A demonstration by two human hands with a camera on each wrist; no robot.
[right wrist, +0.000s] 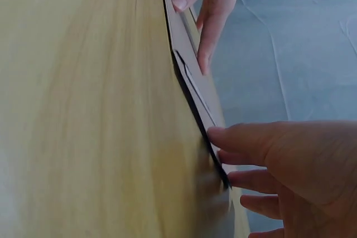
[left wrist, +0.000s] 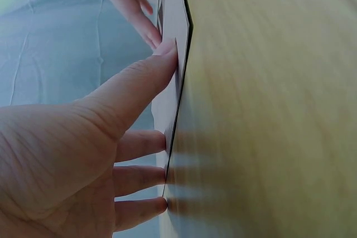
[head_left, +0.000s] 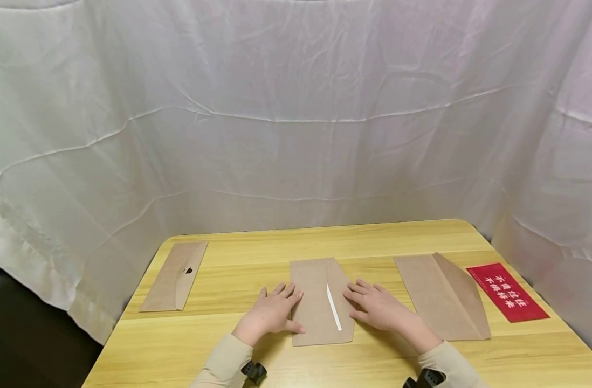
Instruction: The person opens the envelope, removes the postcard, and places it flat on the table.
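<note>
A brown paper envelope (head_left: 309, 302) lies in the middle of the table, its pointed flap (head_left: 342, 307) folded out to the right. A narrow white strip (head_left: 334, 308) runs along the flap. My left hand (head_left: 272, 312) rests at the envelope's left side, thumb on the paper and other fingers spread along the edge. At the flap's outer edge, my right hand (head_left: 380, 307) touches the paper with thumb and fingertips. Seen from the right wrist, that flap edge stands slightly off the table, with a dark shadow beneath, and the right thumb (right wrist: 223, 136) lies against it.
To the right lies another brown envelope (head_left: 434, 302) with its flap out, and beyond it a red card (head_left: 507, 292) with white characters. A brown envelope (head_left: 165, 277) with a small black mark sits at the far left. White curtains (head_left: 296, 156) surround the wooden table (head_left: 242, 253).
</note>
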